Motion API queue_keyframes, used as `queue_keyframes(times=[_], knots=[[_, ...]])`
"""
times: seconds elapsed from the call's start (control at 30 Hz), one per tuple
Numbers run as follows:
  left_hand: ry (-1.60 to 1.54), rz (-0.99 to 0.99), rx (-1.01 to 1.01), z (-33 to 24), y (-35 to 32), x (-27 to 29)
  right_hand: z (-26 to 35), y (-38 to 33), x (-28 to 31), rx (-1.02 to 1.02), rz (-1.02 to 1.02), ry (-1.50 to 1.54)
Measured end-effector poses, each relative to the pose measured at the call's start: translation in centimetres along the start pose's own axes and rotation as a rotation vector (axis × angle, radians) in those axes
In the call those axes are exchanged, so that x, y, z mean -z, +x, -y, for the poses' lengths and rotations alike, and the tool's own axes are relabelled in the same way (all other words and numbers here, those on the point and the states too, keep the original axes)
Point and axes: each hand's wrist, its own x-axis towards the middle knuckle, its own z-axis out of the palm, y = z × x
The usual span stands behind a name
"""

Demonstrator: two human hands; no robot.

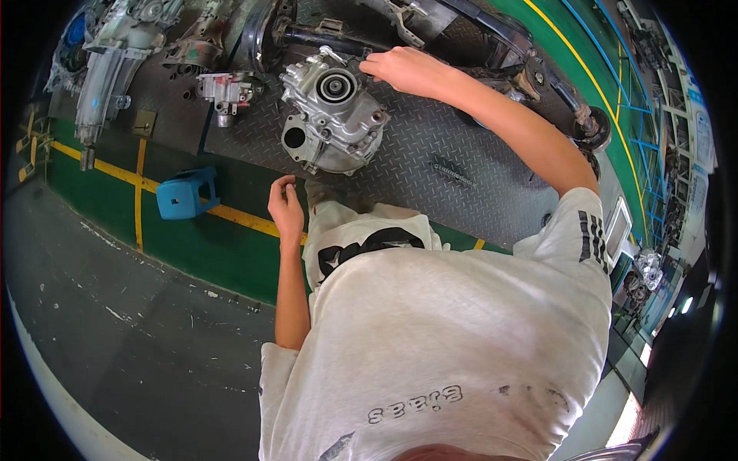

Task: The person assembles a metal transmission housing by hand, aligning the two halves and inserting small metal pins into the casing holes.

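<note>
A grey cast-metal gearbox housing [332,115] rests on the diamond-plate surface in front of me. A round bearing [336,87] with a dark ring sits on its upper face, and a round hole shows in its lower-left flange. My right hand [407,73] reaches over to its far right side, fingers bent and pressed together at the tips; whatever is between them is too small to make out. My left hand [286,209] hangs just short of the plate's near edge, below the housing, its fingers loosely curled with a gap at the thumb and nothing in it.
A smaller metal part [228,92] with red marks lies left of the housing. Larger gearboxes [115,69] stand at the far left. Dark axle shafts [330,38] run behind. A blue plastic stool [184,194] stands on the green floor, left of me.
</note>
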Motion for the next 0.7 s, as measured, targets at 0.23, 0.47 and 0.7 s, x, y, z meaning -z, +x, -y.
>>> queue_keyframes(times=[0.23, 0.47, 0.7], knots=[[-0.099, -0.017, 0.084, 2.5, -1.5, 1.4, 1.0, 0.9, -0.3, 0.066, 0.008, -0.037], [0.025, 0.0, -0.214, -6.9, 3.0, 1.5, 1.5, 1.4, -0.6, 0.004, 0.115, -0.118], [0.327, 0.355, -0.8, -21.2, 21.6, -6.1, 1.6, 2.3, 0.5, -0.037, 0.098, -0.058]])
